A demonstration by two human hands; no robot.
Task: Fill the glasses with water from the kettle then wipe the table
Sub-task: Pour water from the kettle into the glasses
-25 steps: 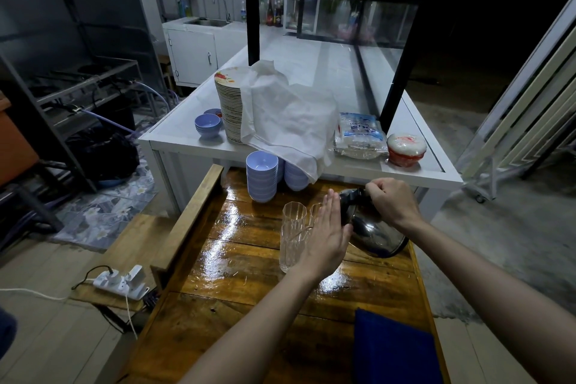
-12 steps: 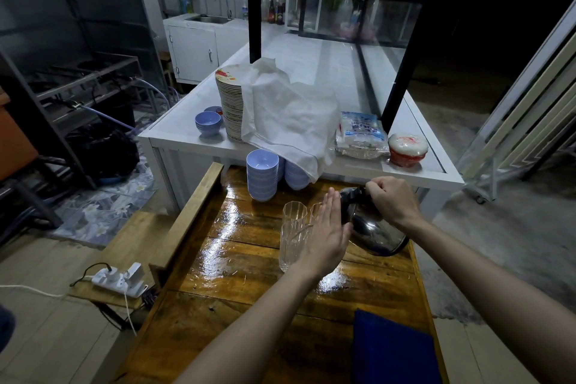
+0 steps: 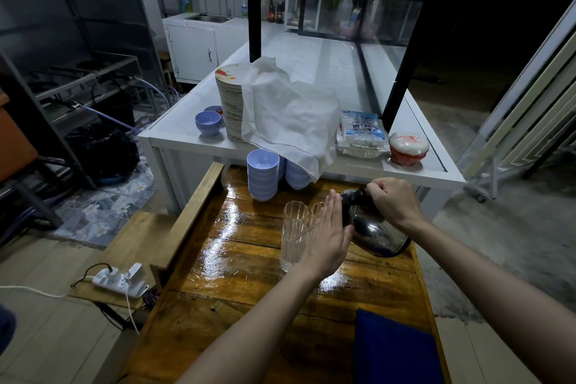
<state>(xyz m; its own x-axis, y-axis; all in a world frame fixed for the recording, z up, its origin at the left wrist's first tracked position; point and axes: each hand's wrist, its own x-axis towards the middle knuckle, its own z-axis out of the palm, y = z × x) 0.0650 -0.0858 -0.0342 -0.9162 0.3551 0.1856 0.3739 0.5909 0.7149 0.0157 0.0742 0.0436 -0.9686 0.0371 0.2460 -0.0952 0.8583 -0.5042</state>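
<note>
The right grip (image 3: 391,203) was clenched round the black top handle of the kettle (image 3: 371,229), fingers curled over it. The steel kettle sat low over the far right part of the wooden counter (image 3: 237,262), tilted with its top toward the glasses; whether its base touched the wood could not be told.

The left grip (image 3: 327,237) was released: its fingers were straight and together, and the palm stood on edge between the kettle and the glasses. Its thumb lay against or just beside the kettle's body. The front glass (image 3: 293,237) stood upright on the counter, just left of that palm. The second glass (image 3: 316,209) stood behind it, half hidden by the fingers. How much water either glass held could not be told. The counter's boards shone wet around them.

A blue cloth (image 3: 396,349) lay flat at the near right corner of the counter, well apart from the glasses. Two stacks of lilac bowls (image 3: 263,174) stood at the far end.

Beyond them ran a white counter (image 3: 184,140). It carried a tall pile of plates (image 3: 229,106) half draped by a white cloth (image 3: 290,115), a packet (image 3: 361,134) and a red-and-white tub (image 3: 408,148). To the left, a power strip (image 3: 120,280) lay on a low bench (image 3: 137,237).
</note>
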